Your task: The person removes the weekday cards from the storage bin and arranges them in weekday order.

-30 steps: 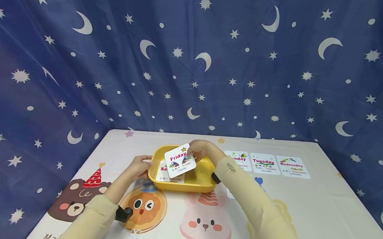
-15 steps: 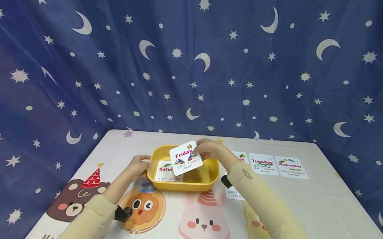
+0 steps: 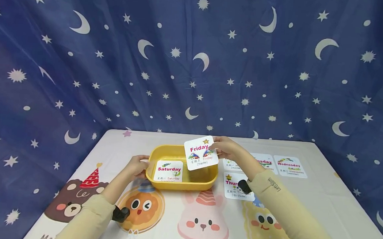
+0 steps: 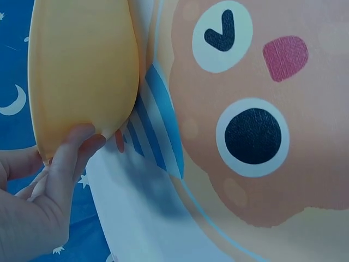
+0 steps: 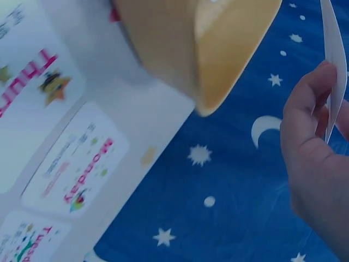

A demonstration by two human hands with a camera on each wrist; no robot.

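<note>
My right hand (image 3: 224, 148) pinches the white Friday card (image 3: 201, 153) by its right edge, tilted over the right part of a yellow tray (image 3: 184, 186). In the right wrist view that card (image 5: 334, 60) shows edge-on between thumb and fingers. My left hand (image 3: 138, 166) grips the tray's left end; in the left wrist view, fingers (image 4: 68, 158) and thumb pinch its wall (image 4: 87, 71). A Saturday card (image 3: 169, 171) lies inside the tray on the left. Right of the tray, a Thursday card (image 3: 231, 190) lies on the table, partly covered by the black wrist strap.
Behind my right forearm lies a row of cards: Monday (image 3: 233, 166), Tuesday (image 3: 267, 161) and Wednesday (image 3: 290, 166). The white tablecloth (image 3: 331, 201) bears printed cartoon faces. A dark blue curtain (image 3: 195, 61) with moons and stars stands behind the table.
My right hand has moved right and slightly up with the Friday card, uncovering the Saturday card in the tray and most of the Thursday card. The left hand stays at the tray.
</note>
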